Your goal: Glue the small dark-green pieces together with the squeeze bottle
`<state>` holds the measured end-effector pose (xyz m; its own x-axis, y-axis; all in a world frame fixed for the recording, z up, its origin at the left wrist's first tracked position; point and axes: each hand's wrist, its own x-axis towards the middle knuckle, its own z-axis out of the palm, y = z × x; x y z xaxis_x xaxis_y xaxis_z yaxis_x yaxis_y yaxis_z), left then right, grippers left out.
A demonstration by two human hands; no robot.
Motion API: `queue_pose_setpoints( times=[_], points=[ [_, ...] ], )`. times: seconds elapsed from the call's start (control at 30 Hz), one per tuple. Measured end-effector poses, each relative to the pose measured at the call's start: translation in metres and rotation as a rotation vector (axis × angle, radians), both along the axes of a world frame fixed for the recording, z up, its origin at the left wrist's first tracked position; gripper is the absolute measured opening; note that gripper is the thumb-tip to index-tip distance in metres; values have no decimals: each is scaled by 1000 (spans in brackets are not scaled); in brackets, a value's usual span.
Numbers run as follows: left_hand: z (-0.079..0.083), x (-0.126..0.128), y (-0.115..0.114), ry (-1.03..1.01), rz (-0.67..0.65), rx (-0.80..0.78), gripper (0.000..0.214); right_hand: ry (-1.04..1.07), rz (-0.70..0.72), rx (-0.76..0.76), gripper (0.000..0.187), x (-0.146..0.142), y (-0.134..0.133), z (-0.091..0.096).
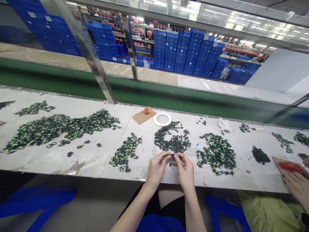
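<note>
Near the table's front edge, my left hand [158, 164] and my right hand [183, 165] meet with their fingertips pinched on a small dark plastic part [172, 156]. Fingers cover most of it, so its exact shape is hidden. Just below it, a loose small black piece [170, 164] shows between the hands. Beyond my fingertips lies a ring-shaped pile of small dark parts [172, 138]. Black-and-green parts form a pile on my left [125, 151] and another pile on my right [218, 154]. A small clear bottle with a blue needle tip [194, 148] is close to my right hand.
A roll of white tape [162, 119] and a cardboard piece [141, 116] with a red cap [146, 111] lie farther back. Crumpled tissue [225, 125] sits right of them. A large black-and-green heap [60, 127] covers the left. At far right is a co-worker's hand [295, 182].
</note>
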<state>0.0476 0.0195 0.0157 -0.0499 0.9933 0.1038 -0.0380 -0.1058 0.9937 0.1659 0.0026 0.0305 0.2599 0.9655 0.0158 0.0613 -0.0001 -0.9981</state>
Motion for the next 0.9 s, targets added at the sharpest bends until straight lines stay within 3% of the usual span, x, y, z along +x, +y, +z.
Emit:
queue_pose_setpoints(
  times=[0.23, 0.47, 0.67, 0.9],
  points=[
    [4, -8, 2, 89, -39, 99, 19, 5, 59, -11, 27, 1, 0, 2],
    [9, -11, 0, 27, -101, 70, 23, -88, 64, -2, 25, 0, -3, 5],
    [12, -10, -1, -113, -179, -94, 32, -335, 77, 205, 17, 4, -7, 10],
    [21, -12, -5, -165, -204, -163, 36, -476, 129, 430, 15, 10, -7, 14]
  ],
)
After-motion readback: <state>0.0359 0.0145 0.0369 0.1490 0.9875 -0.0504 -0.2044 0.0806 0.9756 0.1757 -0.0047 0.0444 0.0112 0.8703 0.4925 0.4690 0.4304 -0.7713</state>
